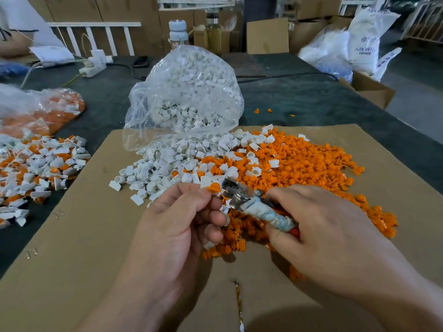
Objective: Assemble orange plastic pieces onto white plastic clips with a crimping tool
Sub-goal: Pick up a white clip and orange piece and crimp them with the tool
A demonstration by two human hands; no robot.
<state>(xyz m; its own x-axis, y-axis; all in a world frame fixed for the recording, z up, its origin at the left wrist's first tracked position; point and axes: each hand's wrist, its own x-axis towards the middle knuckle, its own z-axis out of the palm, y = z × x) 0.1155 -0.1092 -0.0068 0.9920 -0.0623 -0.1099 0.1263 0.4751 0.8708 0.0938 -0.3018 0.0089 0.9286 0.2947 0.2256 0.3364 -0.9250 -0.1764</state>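
Orange piece (213,188) caps white clip (217,195) beside head of tape-wrapped crimping tool (242,196).

The white sack (364,44) at far right carries blue print reading roughly "ABS"; its remaining lettering is too blurred to read.

Before you: a cardboard sheet (72,236) lying flat on the dark surface (311,99). At your far left, a white power strip (94,67) with plugs in it. Far edge, centre: a pale-capped bottle (177,32) beside a bottle of yellowish liquid (213,34). To your right, white sacks (364,44) and an open box (374,89). Behind, cartons (267,35).
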